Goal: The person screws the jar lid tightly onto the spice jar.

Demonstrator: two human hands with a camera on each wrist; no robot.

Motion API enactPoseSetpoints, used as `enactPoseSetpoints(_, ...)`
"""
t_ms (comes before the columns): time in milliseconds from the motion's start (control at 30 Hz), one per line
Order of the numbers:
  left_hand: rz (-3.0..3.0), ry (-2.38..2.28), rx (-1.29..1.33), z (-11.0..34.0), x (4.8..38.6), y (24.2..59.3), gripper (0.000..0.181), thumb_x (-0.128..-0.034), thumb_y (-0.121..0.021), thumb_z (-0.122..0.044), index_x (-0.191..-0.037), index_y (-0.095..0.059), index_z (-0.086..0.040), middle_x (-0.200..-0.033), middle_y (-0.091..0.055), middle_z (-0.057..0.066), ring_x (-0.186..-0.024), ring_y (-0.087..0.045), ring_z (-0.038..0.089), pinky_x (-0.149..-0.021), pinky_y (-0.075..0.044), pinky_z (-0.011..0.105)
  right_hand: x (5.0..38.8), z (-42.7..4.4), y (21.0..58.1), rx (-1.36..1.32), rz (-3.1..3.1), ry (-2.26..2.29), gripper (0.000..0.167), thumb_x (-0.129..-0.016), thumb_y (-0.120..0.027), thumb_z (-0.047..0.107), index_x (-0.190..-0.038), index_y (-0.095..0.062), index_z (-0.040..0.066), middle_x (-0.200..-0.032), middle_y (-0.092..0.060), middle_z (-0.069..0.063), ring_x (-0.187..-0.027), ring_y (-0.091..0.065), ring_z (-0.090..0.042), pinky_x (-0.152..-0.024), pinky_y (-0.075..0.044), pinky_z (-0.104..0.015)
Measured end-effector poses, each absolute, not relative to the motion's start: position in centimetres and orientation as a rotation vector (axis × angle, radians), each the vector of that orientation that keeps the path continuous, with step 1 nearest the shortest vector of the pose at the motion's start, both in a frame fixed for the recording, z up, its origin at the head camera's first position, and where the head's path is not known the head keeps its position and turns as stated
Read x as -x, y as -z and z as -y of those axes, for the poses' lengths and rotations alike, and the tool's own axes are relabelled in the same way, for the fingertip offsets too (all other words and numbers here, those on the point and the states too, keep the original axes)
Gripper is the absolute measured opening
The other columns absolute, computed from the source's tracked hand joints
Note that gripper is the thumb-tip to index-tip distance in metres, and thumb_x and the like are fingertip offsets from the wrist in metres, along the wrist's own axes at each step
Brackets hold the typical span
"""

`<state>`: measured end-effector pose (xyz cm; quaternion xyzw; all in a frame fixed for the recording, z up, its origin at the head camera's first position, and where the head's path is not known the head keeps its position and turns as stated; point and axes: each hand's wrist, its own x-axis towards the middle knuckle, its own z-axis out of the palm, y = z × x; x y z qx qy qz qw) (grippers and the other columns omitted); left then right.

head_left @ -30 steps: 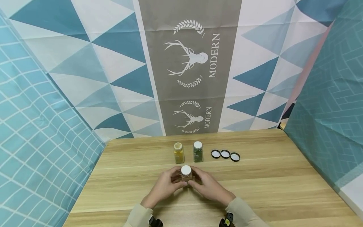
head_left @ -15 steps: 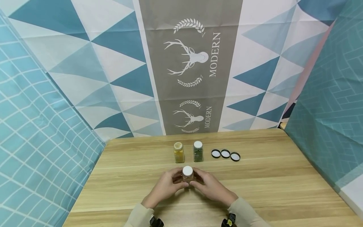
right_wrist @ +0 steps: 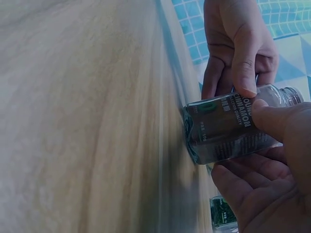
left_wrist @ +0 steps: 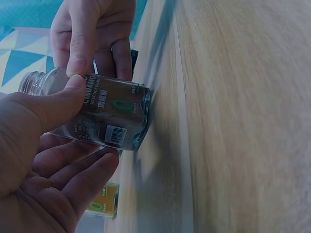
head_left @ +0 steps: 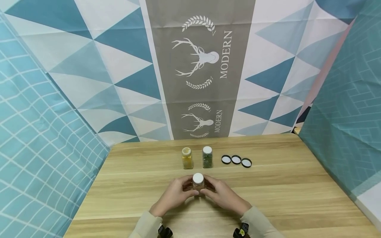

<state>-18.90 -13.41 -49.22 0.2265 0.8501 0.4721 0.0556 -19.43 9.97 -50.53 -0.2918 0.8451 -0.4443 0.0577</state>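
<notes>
The square clear glass jar of brown stuff (left_wrist: 109, 109) says "CINNAMON" and "SELECTION QUALITY", with a green 0. The long grey cloth strip (head_left: 199, 96) says "MODERN" twice, in white.

The cinnamon jar (left_wrist: 92, 124) looks like clear, glossy glass with a smooth printed label (left_wrist: 119, 92). The tabletop (head_left: 291, 191) looks like smooth, grained wood with a faint sheen. Wall sheeting (head_left: 119, 82) appears creased and matt, the sleeves (head_left: 259, 223) matt cloth

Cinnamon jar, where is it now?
In the head view, the cinnamon jar is below centre, held between the left hand and right hand, in front of the yellow jar and green jar.
</notes>
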Motion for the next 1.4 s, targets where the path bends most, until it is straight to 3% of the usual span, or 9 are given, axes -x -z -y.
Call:
enactPoseSetpoints(600, -2.544, -1.486, -0.650, 12.6, 18.2, 49.3, 0.057, -0.0881, -0.083, -0.024, -0.137, -0.063, -0.004, -0.131, -0.071, 0.011, -0.118, -0.070, 0.023, -0.099, -0.058, 0.024, 18.7, -10.8, 50.4, 0.881, -2.507, 1.385, 0.062, -0.105, -0.060, 0.038, -0.153, -0.045, 0.002, -0.147, -0.059, -0.015, -0.132, -0.061, -0.027, -0.112, -0.052, -0.039)
enactPoseSetpoints(900, -2.521, -1.503, -0.656, 12.3, 18.0, 49.4, 0.057, -0.0881, -0.083, -0.023, -0.137, -0.062, -0.003, -0.132, -0.070, 0.014, -0.119, -0.070, 0.024, -0.100, -0.058, 0.027, 18.3, -11.2, 50.4, 0.865, -2.510, 1.372, 0.064, -0.104, -0.061, 0.041, -0.153, -0.046, 0.003, -0.148, -0.059, -0.013, -0.133, -0.060, -0.025, -0.113, -0.051, -0.040)
enactPoseSetpoints(1400, -2.545, -1.484, -0.712, 11.8, 17.7, 49.7, 0.055, -0.0872, -0.083, -0.025, -0.135, -0.064, -0.005, -0.129, -0.072, 0.010, -0.117, -0.070, 0.019, -0.100, -0.056, 0.020, 17.8, -11.9, 50.2, 0.855, -2.537, 1.338, 0.063, -0.103, -0.063, 0.039, -0.152, -0.047, 0.002, -0.148, -0.059, -0.013, -0.133, -0.060, -0.025, -0.113, -0.050, -0.041)
